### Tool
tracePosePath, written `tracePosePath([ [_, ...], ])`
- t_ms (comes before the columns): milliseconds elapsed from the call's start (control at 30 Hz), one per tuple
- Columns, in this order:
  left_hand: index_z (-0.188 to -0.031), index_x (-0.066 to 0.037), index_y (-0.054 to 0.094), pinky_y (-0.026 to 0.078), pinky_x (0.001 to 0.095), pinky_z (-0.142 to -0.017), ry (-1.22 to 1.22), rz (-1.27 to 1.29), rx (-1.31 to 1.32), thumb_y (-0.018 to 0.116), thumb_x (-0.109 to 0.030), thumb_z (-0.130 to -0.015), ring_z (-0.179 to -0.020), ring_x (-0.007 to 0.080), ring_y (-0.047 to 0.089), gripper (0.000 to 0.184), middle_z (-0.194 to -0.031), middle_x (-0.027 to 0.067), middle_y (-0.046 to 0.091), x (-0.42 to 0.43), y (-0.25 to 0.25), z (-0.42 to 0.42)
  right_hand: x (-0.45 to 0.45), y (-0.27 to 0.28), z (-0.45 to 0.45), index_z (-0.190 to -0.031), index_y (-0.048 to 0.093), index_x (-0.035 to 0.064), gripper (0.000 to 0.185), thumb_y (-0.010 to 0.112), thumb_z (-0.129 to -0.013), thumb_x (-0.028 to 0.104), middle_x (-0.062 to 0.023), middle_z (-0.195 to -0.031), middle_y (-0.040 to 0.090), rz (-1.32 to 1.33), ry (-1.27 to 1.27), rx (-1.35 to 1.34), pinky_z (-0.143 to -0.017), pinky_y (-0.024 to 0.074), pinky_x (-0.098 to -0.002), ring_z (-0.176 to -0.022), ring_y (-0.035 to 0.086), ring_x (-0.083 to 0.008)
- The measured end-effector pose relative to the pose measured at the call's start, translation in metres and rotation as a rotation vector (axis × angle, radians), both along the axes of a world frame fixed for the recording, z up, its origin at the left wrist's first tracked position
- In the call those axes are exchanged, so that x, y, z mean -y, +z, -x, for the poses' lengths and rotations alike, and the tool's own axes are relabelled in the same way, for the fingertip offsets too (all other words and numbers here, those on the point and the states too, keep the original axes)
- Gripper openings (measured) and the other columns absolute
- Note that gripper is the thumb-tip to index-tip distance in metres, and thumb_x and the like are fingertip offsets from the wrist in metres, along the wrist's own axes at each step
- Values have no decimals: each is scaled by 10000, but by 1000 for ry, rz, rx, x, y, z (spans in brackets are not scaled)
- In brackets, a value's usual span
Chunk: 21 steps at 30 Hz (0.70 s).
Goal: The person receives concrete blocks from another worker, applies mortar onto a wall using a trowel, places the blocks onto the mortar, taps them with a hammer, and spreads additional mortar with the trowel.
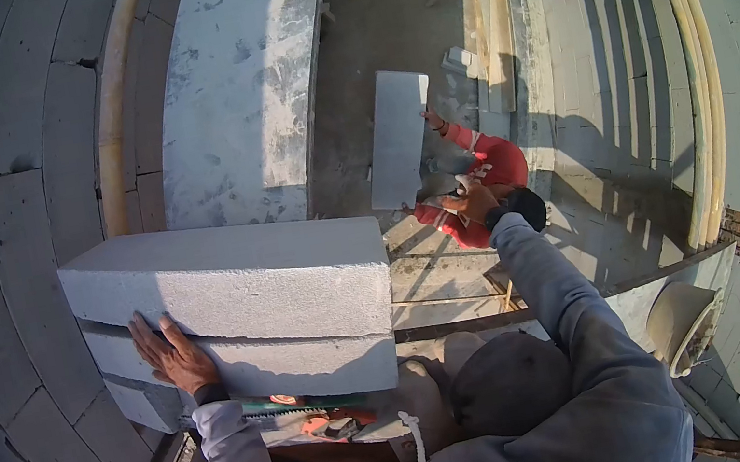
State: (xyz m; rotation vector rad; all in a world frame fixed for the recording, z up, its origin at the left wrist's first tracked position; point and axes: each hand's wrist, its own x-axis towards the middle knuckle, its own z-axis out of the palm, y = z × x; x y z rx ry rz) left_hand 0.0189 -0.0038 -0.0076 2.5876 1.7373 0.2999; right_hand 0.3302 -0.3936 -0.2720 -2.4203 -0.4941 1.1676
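Observation:
My left hand point(175, 355) lies flat with its fingers spread on the side of stacked white blocks point(244, 296), across the gap between the top block and the one beneath. My right hand point(471, 199) reaches out ahead, its fingers partly bent; what it holds, if anything, is too small to make out. Below it, a co-worker in a red top point(501, 165) holds up a white block point(399, 138) with both hands. That block is tilted and apart from my right hand.
A large pale panel point(243, 86) stands beyond the stack. Bamboo poles point(702, 78) rise at the right, another pole point(114, 107) at the left. Block walls flank both sides. A pale container point(683, 316) is at the lower right. Red and green tools lie under the stack.

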Motion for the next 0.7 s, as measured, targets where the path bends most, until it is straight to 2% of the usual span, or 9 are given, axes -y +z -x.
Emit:
tracePosePath([
  [100, -1385, -174, 323, 129, 513, -1063, 55, 53, -5, 277, -549, -914, -1336, 254, 228, 603, -1438, 55, 289, -3, -5, 6, -7, 26, 0, -1258, 445, -19, 722, 686, -732, 412, -277, -1196, 467, -146, -169, 270, -967, 380, -386, -1115, 472, -405],
  [133, -1384, -174, 324, 137, 507, -1063, 42, 43, 4, 274, -544, -918, -1332, 259, 237, 597, -1434, 55, 297, -5, -6, 7, -7, 17, -9, -1357, 331, 48, 837, 706, -698, 403, -271, -1330, 342, -92, 111, 434, -1028, 306, -419, -1240, 345, -402],
  [167, -1384, -172, 324, 141, 500, -1063, 35, 42, 6, 274, -541, -918, -1331, 260, 240, 596, -1432, 58, 301, -6, -9, 8, -3, 15, -12, -1371, 301, 57, 834, 689, -710, 387, -256, -1357, 315, -30, 204, 480, -1041, 272, -440, -1266, 310, -388],
  [233, -1384, -168, 326, 150, 487, -1065, 33, 40, 6, 276, -537, -920, -1328, 261, 246, 595, -1428, 63, 308, -5, -6, 6, -48, 111, -25, -1399, 242, 74, 831, 655, -735, 353, -226, -1411, 261, 88, 391, 579, -1067, 202, -482, -1318, 240, -361],
  [267, -1379, -155, 333, 163, 464, -1066, 20, 30, 26, 285, -519, -926, -1323, 273, 253, 584, -1420, 79, 320, -5, -6, 6, -55, 106, -28, -1426, 184, 132, 721, 537, -814, 274, -179, -1458, 174, 130, 660, 663, -1087, 109, -509, -1358, 135, -342],
  [367, -1375, -144, 340, 168, 454, -1066, -17, 25, 41, 298, -499, -930, -1322, 284, 253, 571, -1418, 92, 320, -5, -5, 7, -77, 82, -36, -1432, 176, 161, 630, 437, -865, 250, -153, -1480, 126, 83, 1195, 905, -1094, 39, -520, -1372, 84, -334],
  [467, -1374, -141, 339, 174, 445, -1066, 0, 40, 33, 304, -489, -932, -1322, 291, 249, 563, -1419, 97, 318, -5, -4, 6, -100, 70, -59, -1434, 173, 220, 590, 402, -892, 264, -125, -1497, 83, 234, 1496, 796, -1084, -43, -537, -1384, 18, -310],
  [600, -1375, -151, 339, 155, 488, -1060, -2, 30, 21, 304, -491, -932, -1326, 293, 244, 560, -1424, 94, 312, -7, -4, 6, -117, 57, -70, -1432, 176, 280, 542, 363, -924, 316, -119, -1503, 69, 577, 1584, 648, -1055, -93, -578, -1383, -29, -321],
  [700, -1378, -165, 335, 132, 536, -1049, 24, 52, 28, 307, -498, -928, -1333, 289, 231, 560, -1432, 85, 301, -6, -2, 3, -124, 72, -84, -1425, 210, 275, 525, 364, -925, 324, -126, -1498, 100, 507, 1574, 579, -1054, -83, -590, -1381, 16, -339],
])
